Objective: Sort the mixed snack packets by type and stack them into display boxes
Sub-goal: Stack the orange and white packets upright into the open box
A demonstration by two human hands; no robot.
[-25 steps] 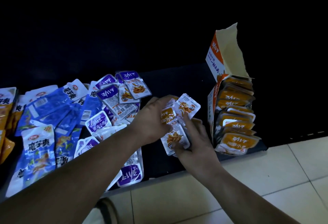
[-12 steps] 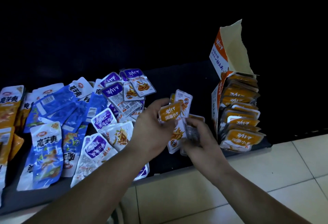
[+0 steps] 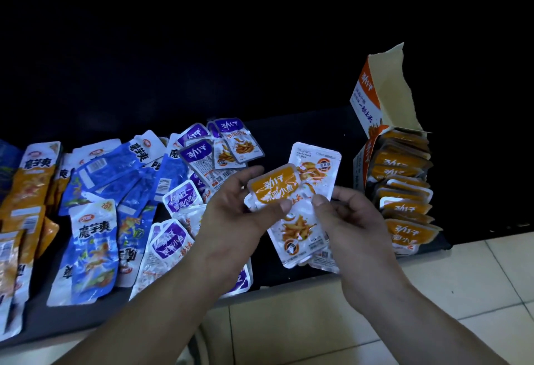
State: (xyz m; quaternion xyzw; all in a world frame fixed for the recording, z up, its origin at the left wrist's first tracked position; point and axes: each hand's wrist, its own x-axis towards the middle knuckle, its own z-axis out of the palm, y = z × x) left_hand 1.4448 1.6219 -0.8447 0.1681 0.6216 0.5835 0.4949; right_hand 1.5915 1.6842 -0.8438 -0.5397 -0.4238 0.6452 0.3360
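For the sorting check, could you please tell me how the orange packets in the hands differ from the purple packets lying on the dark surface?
The orange packets carry an orange top band; the purple packets carry a purple one. The orange packets are held by the left hand and right hand; the purple packets lie loose and overlapping. Both bear the same white lettering.

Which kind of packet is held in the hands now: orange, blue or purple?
The orange-topped packets, pinched by the left hand and right hand; the blue packets and purple packets lie unheld.

Dim, bg black; glare on foil, wide-angle edge warp.
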